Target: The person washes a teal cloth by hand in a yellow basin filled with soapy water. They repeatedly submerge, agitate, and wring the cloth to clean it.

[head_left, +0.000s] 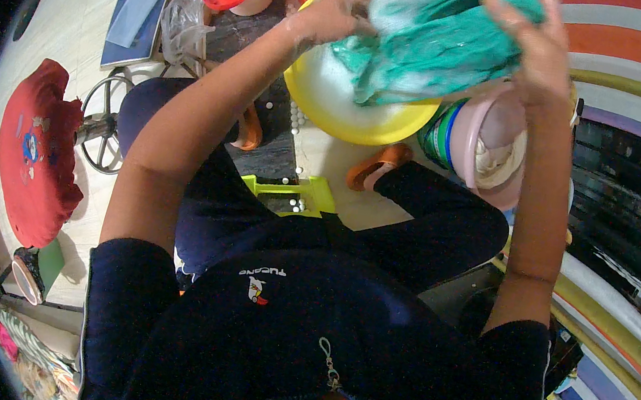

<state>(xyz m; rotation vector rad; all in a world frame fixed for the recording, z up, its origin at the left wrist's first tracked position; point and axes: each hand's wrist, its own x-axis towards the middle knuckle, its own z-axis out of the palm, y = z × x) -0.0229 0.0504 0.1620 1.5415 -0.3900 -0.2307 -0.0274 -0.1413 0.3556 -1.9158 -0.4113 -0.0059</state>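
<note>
A wet green cloth (454, 48), streaked with white foam, is bunched up over a yellow basin (296, 88) at the top of the view. My left hand (332, 19) has its fingers closed on the cloth's left side, just over the basin's rim. On the other side my right hand (535, 58) grips the bundle, its thumb and fingers bent over the fabric. White suds (332, 84) fill what I see of the basin, and the cloth hides its far right part.
Right of the basin stands a pink bucket (470, 143) with whitish stuff inside. A yellow-green dustpan (323, 195) and small white balls (297, 120) lie between my legs. Leftward are a clear plastic bag (183, 28), a blue board (128, 29) and a red-covered stool (39, 155).
</note>
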